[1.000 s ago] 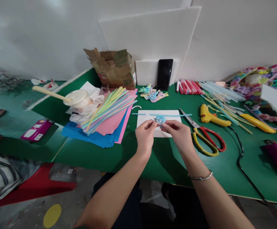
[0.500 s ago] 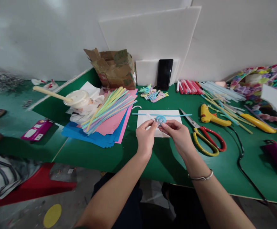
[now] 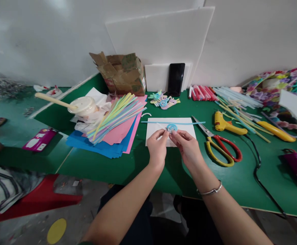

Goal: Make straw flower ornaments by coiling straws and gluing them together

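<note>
My left hand [image 3: 158, 147] and my right hand [image 3: 188, 146] meet over a white sheet of paper [image 3: 186, 126] on the green table [image 3: 128, 163]. Both pinch a small light-blue coiled straw piece [image 3: 171, 128] between thumb and fingertips. A long blue straw [image 3: 189, 123] lies across the paper just beyond the coil. Red-and-yellow scissors [image 3: 221, 146] lie to the right of my right hand.
A bundle of coloured straws [image 3: 118, 114] rests on pink and blue paper at left, beside a lidded cup [image 3: 83, 105]. A torn cardboard box [image 3: 121, 73], a black phone [image 3: 176, 79], finished coils [image 3: 163, 100], yellow glue guns [image 3: 226, 124] and a black cable [image 3: 259, 170] surround the work spot.
Both hands have drawn closer together and shifted slightly left, still pinching the blue coil over the paper.
</note>
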Available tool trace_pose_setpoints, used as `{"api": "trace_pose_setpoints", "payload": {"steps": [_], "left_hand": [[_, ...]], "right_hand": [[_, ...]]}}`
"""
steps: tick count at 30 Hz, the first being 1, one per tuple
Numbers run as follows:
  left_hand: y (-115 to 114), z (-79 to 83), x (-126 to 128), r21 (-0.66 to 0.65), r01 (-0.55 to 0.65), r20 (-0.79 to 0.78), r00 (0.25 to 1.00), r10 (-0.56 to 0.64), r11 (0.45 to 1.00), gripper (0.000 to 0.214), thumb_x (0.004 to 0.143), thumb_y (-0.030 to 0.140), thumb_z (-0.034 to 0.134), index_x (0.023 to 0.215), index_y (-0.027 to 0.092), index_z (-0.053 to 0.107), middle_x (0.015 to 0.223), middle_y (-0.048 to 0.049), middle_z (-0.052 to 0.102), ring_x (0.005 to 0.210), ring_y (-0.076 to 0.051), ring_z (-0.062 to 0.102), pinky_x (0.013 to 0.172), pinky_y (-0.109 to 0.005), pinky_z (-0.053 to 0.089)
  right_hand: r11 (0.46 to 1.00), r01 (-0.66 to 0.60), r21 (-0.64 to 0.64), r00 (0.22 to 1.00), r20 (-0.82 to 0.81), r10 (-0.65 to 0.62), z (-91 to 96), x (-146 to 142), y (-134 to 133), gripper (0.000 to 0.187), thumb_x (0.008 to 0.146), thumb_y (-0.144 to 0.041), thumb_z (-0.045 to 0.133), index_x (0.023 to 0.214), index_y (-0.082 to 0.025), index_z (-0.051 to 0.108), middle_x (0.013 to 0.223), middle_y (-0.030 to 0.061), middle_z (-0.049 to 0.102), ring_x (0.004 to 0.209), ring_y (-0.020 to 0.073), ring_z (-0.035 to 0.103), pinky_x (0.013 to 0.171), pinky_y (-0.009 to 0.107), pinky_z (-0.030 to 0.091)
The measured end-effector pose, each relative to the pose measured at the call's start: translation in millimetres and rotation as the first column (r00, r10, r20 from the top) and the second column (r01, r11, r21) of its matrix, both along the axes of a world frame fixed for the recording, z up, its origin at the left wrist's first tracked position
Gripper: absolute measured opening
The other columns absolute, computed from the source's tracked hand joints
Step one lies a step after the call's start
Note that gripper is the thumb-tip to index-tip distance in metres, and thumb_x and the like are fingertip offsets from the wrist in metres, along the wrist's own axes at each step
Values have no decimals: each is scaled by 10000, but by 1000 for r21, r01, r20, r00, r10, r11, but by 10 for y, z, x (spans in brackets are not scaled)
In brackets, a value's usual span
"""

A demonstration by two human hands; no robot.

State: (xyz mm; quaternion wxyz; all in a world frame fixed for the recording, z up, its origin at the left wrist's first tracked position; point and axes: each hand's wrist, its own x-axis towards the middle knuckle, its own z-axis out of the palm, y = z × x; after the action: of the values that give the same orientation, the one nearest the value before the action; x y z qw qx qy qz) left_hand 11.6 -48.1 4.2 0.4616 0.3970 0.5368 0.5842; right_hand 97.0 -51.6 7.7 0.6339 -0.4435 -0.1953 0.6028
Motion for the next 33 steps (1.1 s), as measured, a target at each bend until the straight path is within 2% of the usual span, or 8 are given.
{"api": "trace_pose_setpoints", "payload": {"steps": [7, 16, 21, 24, 29, 33], "left_hand": [[9, 16, -20, 29, -14, -104, 994, 16, 999, 150, 722, 299, 599, 691, 162, 652, 728, -13, 658, 724, -148, 586, 682, -235, 437], [45, 8, -41, 25, -15, -173, 985, 19, 1000, 120, 714, 267, 598, 681, 167, 655, 724, -7, 673, 726, -150, 606, 680, -230, 442], [55, 20, -56, 16, -12, -203, 979, 15, 1000, 121, 714, 267, 602, 699, 166, 667, 734, -12, 679, 740, -156, 611, 691, -233, 445], [64, 12, -61, 20, -10, -227, 974, 14, 1000, 121, 717, 265, 598, 696, 169, 669, 735, -12, 681, 740, -157, 614, 695, -235, 446], [71, -18, -56, 28, -11, -236, 972, 17, 1000, 118, 715, 265, 599, 683, 172, 664, 722, -4, 679, 729, -152, 614, 684, -226, 444], [74, -19, -58, 18, -8, -243, 970, 12, 1000, 117, 718, 268, 602, 692, 173, 665, 722, -2, 684, 723, -152, 618, 679, -228, 448]], "right_hand": [[1000, 2, -19, 1000, 23, -2, 11, 30, 2, 307, 430, -264, 849, 629, -164, 637, 635, -16, 678, 641, 119, 663, 734, 257, 561], [997, -32, 74, 984, 178, 19, -25, 67, 20, 321, 459, -339, 827, 649, -175, 627, 637, -42, 640, 653, 108, 633, 757, 295, 555], [992, -81, 95, 944, 326, 45, -38, 114, 35, 319, 471, -335, 819, 663, -175, 620, 640, -39, 623, 640, 114, 619, 724, 298, 546], [992, -92, 82, 937, 345, 58, -31, 125, 39, 341, 455, -349, 820, 658, -173, 611, 635, -35, 624, 631, 121, 625, 703, 298, 548], [995, -97, 29, 955, 283, 85, -4, 122, 42, 396, 405, -364, 831, 659, -172, 594, 611, -31, 641, 614, 130, 644, 694, 301, 553], [994, -111, -9, 938, 330, 108, -11, 153, 50, 409, 401, -370, 823, 678, -173, 596, 546, -34, 633, 537, 108, 602, 583, 262, 532]]}}
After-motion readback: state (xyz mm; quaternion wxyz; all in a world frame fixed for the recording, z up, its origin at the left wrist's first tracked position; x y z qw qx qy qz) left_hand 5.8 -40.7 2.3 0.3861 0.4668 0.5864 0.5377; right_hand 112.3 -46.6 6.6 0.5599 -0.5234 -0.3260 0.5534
